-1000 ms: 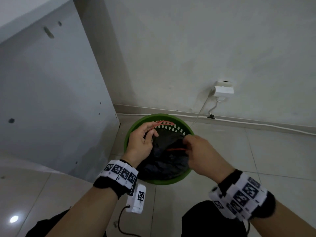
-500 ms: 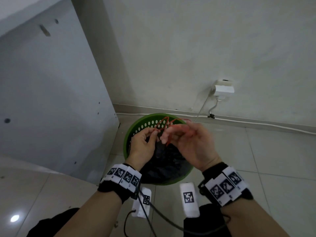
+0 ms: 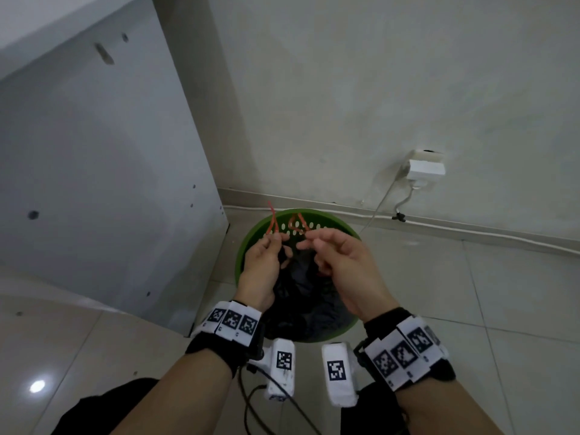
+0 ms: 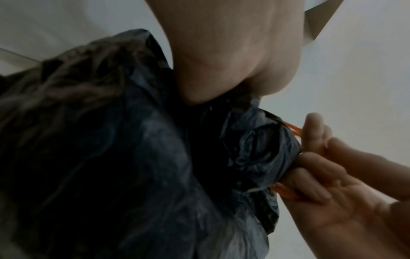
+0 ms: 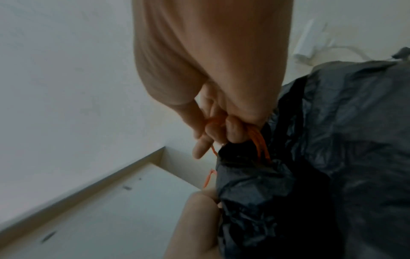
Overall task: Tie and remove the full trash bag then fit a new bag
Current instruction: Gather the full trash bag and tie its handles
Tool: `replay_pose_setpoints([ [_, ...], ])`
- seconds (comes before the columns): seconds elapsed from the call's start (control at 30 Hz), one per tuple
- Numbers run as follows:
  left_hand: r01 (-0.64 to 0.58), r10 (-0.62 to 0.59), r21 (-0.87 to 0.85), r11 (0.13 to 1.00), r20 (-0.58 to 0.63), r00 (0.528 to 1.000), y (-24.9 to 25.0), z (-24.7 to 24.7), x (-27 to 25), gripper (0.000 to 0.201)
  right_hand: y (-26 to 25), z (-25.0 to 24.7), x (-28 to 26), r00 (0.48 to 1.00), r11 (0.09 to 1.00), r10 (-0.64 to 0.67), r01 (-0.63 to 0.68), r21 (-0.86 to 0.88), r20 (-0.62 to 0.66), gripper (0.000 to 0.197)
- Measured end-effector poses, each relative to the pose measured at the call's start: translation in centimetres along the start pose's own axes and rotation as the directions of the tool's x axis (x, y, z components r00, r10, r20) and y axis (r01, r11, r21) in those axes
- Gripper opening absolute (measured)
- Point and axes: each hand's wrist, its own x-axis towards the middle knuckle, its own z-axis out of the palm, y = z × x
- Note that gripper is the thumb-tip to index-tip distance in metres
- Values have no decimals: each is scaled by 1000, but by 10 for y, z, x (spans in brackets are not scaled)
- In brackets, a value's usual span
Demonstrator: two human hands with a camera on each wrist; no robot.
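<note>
Trash bag [image 3: 309,296] drawstrings [image 3: 272,219] pinched in both grips

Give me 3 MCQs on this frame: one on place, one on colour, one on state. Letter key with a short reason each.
1. Where does the black trash bag sit?
A. in the green bin
B. flat on the floor tiles
C. on a shelf

2. What colour are the drawstrings?
A. white
B. blue
C. orange-red

3. What is the left hand doing?
A. hanging open, holding nothing
B. pinching a drawstring
C. pressing flat on the wall

Key:
1 A: the bag fills the green bin in the head view.
2 C: orange-red strands rise from both hands, also by the right hand.
3 B: the left fingers close on a strand above the gathered bag mouth.
</note>
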Motion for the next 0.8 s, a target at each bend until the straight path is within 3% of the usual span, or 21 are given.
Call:
replay_pose_setpoints([
  [0.17, 25, -24, -17, 1000, 7, 1000, -1, 0, 0, 25, 2, 6, 5, 992, 985, -69, 52, -164, -102, 10],
  [0.27, -11, 5, 48, 999, 118, 993, 0, -6, -1, 30, 2, 7, 6, 986, 930, -166, 146, -338, -31, 22],
  [0.33, -103, 43, 238, 966, 245, 968, 1, -8, -4, 26, 4, 11, 10, 991, 887, -130, 133, -442, 36, 26],
  [0.4, -263, 100, 456, 850, 350, 931, 0, -9, -5, 24, 6, 16, 15, 999, 930, -27, 37, -365, 34, 17],
  [0.53, -347, 94, 562, 750, 429, 899, 2, -7, -7, 17, 17, 18, 20, 962, 993, 79, -99, -64, -262, 10],
  [0.6, -371, 107, 636, 677, 414, 904, 3, -10, -4, 11, 28, 12, 21, 916, 987, 61, -113, -110, -397, 7],
  [0.63, -395, 126, 664, 635, 416, 901, 5, -12, -3, 10, 32, 8, 21, 902, 969, 23, -126, -214, -431, 6],
  [0.7, -477, 184, 675, 562, 460, 869, 7, -17, -5, 10, 33, 2, 16, 921, 889, -60, -127, -441, -385, 12],
  [0.8, -630, 294, 585, 511, 570, 767, 10, -20, -11, 10, 23, -6, 12, 985, 796, -73, -37, -604, -157, 12],
])
